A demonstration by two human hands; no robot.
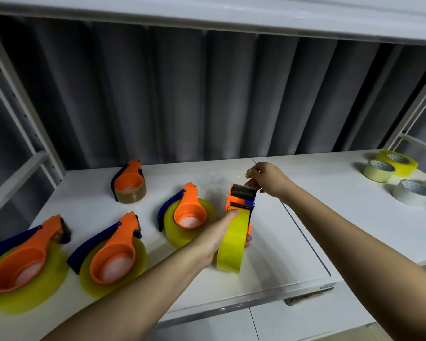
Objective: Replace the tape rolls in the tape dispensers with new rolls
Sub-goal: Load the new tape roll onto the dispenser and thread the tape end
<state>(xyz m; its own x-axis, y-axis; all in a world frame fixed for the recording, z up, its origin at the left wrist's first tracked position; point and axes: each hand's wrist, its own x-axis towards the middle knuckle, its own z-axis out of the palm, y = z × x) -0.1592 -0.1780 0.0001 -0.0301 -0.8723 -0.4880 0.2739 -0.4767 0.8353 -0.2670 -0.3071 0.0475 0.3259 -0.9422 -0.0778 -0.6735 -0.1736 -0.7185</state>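
Observation:
An orange and blue tape dispenser (241, 196) stands upright mid-table with a yellow tape roll (231, 244) loaded in it. My left hand (215, 238) grips that roll, thumb pressed on its top just below the cutter. My right hand (266, 179) pinches the clear tape end at the dispenser's toothed head. Three dispensers with yellow rolls lie flat to the left: one (188, 215) beside my left hand, another (111, 254) nearer, a third (22, 259) at the far left. A fourth dispenser (129, 182), at the back, holds a brown roll.
Loose tape rolls sit on the white table (280, 254) at the far right: a yellow one (399, 162), a pale one (378, 171) and a clear one (412, 193). A white shelf frame and grey corrugated wall stand behind. The table's front edge is close below.

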